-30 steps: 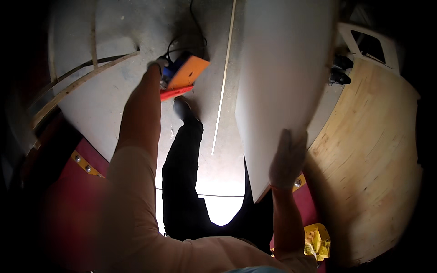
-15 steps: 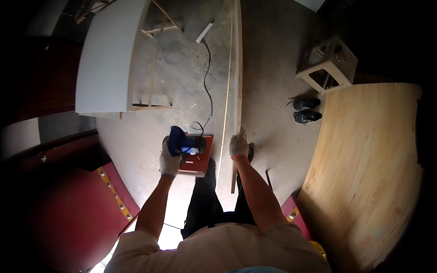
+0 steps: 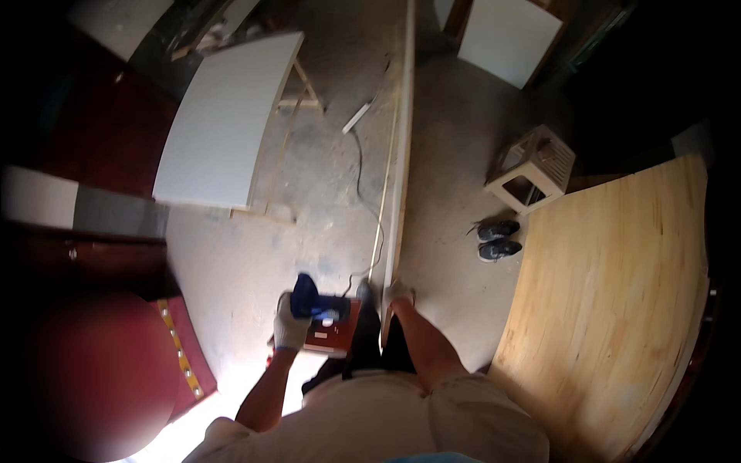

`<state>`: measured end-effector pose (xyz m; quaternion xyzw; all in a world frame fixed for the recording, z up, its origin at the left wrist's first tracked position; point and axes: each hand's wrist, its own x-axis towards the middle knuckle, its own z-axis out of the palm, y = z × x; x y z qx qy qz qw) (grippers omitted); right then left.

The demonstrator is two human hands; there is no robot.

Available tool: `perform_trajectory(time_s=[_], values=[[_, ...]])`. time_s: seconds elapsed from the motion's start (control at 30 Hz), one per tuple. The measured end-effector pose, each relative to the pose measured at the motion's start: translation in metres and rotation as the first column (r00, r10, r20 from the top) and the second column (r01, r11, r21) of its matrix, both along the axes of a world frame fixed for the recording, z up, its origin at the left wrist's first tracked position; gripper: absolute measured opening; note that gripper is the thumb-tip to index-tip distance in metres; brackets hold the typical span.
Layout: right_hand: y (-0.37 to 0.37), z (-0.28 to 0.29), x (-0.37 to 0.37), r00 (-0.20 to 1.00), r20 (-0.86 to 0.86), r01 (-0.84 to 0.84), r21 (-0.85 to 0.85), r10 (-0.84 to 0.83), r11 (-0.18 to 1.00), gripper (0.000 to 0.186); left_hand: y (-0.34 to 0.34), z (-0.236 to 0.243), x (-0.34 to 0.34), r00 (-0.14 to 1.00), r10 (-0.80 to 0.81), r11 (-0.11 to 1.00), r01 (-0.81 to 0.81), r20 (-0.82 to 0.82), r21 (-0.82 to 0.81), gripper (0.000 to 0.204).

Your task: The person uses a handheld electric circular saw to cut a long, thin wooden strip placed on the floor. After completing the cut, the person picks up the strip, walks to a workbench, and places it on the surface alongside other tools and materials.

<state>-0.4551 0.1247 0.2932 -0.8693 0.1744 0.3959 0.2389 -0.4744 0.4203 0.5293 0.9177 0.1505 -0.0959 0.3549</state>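
My left hand [image 3: 291, 321], in a white work glove, is closed around a blue corded power tool [image 3: 309, 299]; its exact kind does not show. The tool is over a red box-like object [image 3: 333, 333] with a pale edge, which it partly hides. A gloved right hand [image 3: 397, 293] of mine grips the near part of a long, narrow board [image 3: 401, 147] that runs away from me. Close along the board's left side lies a thin pale strip [image 3: 383, 212]. From the tool a dark cord [image 3: 360, 176] winds over the floor toward a white power strip [image 3: 356, 119].
At the far left, a white panel [image 3: 228, 119] rests on a wooden frame. To the right stand a beige plastic stool [image 3: 532, 170], a pair of dark shoes [image 3: 499, 241] and a large wood-grain sheet [image 3: 610, 301]. A red round-topped seat [image 3: 116, 378] sits at lower left.
The view has tilted up, so the panel, stool and shoes appear lower. Both hands appear nearer my body. My left hand still holds the tool and my right the board.
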Motion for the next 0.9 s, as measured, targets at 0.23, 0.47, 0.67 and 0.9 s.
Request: perform_trajectory(time_s=[0.23, 0.47, 0.67, 0.9], values=[[-0.023, -0.099, -0.030, 0.998, 0.060, -0.013, 0.006, 0.013, 1.000, 0.051, -0.009, 0.047, 0.035, 0.993, -0.052, 0.996, 0.059, 0.103, -0.070, 0.053], [-0.029, 0.004, 0.021, 0.985, 0.167, 0.027, 0.023, -0.030, 0.999, 0.048, -0.015, 0.067, 0.050, 0.991, -0.092, 0.989, 0.103, 0.100, -0.111, 0.053], [-0.040, 0.159, 0.106, 0.987, 0.145, -0.111, 0.314, 0.068, 0.943, 0.057, -0.011, 0.057, 0.064, 0.914, -0.279, 0.953, 0.301, 0.294, -0.032, 0.058], [0.023, 0.319, 0.112, 0.531, -0.665, 0.835, 0.515, -0.525, 0.193, 0.071, -0.040, 0.111, 0.058, 0.780, -0.556, 0.831, 0.526, 0.288, 0.183, 0.067]])
